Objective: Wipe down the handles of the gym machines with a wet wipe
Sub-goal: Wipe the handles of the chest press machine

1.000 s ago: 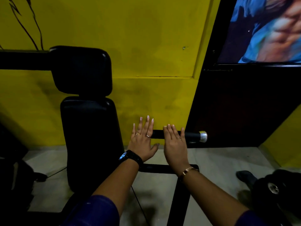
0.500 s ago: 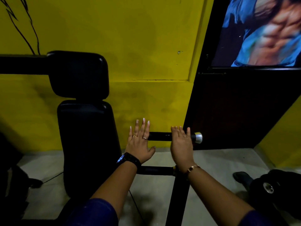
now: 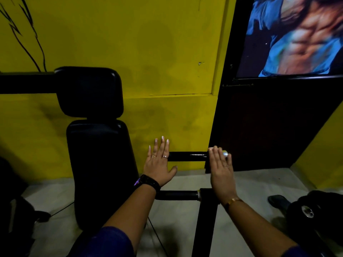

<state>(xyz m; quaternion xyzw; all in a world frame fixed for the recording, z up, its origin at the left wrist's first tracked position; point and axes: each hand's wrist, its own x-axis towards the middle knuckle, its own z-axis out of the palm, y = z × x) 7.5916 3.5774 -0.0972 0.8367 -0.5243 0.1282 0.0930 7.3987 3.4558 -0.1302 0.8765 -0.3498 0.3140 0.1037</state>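
Presumably for wiping, the handle (image 3: 187, 156) is covered under the right grip (image 3: 220, 167), flat and pressed together (anything beneath is hidden); the left grip (image 3: 159, 164) is held flat, spread.

Yellow wall (image 3: 167, 43), torso poster (image 3: 297, 34) upper right — grey floor (image 3: 250, 182), black silver-hubbed object (image 3: 307, 212).

Two hands (image 3: 159, 167) (image 3: 221, 173), two handles (image 3: 187, 156) (image 3: 178, 195), two pads (image 3: 89, 91) (image 3: 100, 164), perhaps three rings (image 3: 153, 156) (image 3: 165, 156) (image 3: 225, 166).
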